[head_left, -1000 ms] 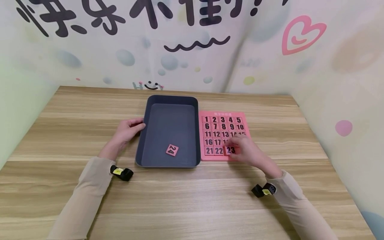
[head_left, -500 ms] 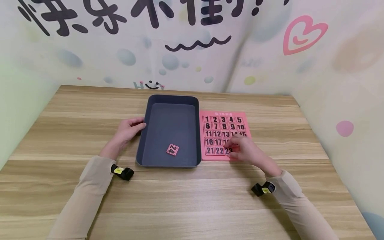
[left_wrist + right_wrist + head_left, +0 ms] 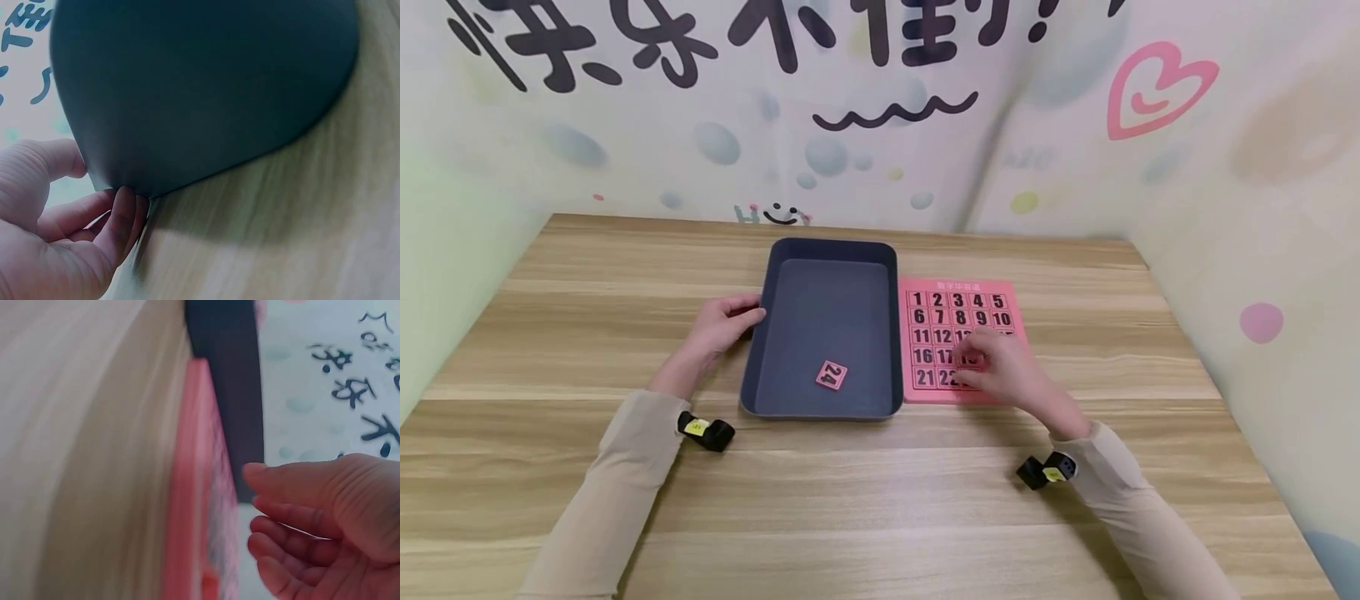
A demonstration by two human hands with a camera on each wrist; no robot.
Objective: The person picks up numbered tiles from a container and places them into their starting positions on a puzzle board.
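A dark grey tray [image 3: 827, 308] lies on the wooden table, with a loose pink number tile [image 3: 831, 375] marked 24 near its front end. My left hand [image 3: 718, 325] holds the tray's left side, its thumb at the rim and its fingers against the outer wall, as the left wrist view shows. To the right of the tray lies a pink number puzzle board [image 3: 958, 287] with rows of numbered tiles. My right hand [image 3: 1007, 371] hovers over the board's lower right, fingers loosely bent, nothing between them in the right wrist view. It hides some lower right tiles.
The tray's right wall stands close against the puzzle board's left edge. A patterned wall [image 3: 865, 192] with black lettering rises behind the table [image 3: 865, 508]. Both wrists carry small black cameras, the left one [image 3: 706, 431] near the tray's front left corner.
My right hand has let go of the 23 tile, now in the board's bottom row, and has shifted slightly left and up. My left hand, the tray and the 24 tile stay put.
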